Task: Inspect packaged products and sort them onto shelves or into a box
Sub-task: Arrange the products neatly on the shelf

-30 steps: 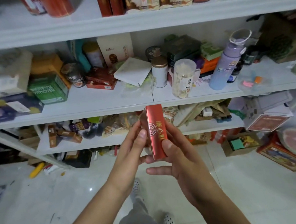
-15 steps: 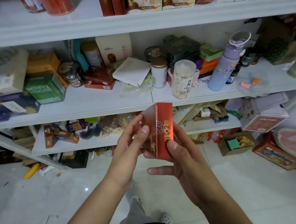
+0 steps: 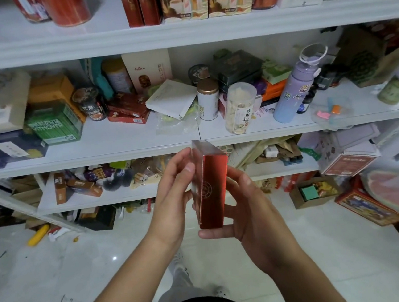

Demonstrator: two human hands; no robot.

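A tall, narrow red carton (image 3: 211, 186) is held upright in front of the person's chest, just before the edge of the middle shelf (image 3: 96, 159) and not resting on anything. Its faces are flat and sharp-cornered, with a glossy metallic sheen that fades from bright copper-red at the top to a deeper red lower down. A round stamped emblem sits on the narrow face turned toward the camera, and the wide left face catches a pale glare.

The left hand (image 3: 173, 193) grips the carton from the left, its fingers curled against the wide face and the thumb tip pressed near the front edge. The right hand (image 3: 251, 209) wraps it from the right. Its thumb lies under the bottom end and its fingers curl round the back, so both hands are closed on the carton.

The shelves are smooth white boards crowded with packaging. On the middle shelf stand:
- a green printed box (image 3: 55, 124)
- a white tin with a gold cap (image 3: 208, 98)
- a clear plastic jar (image 3: 239, 107) of pale dried slices
- a matte lilac water bottle (image 3: 290, 92) with a loop handle

A crumpled clear plastic bag (image 3: 178, 126) lies between the boxes and the tin. On the top shelf is a rounded orange-red canister (image 3: 67, 7).

Below, the floor (image 3: 83, 273) is glossy pale tile with reflected light spots. An open cardboard box (image 3: 297, 197) sits on the floor to the right.
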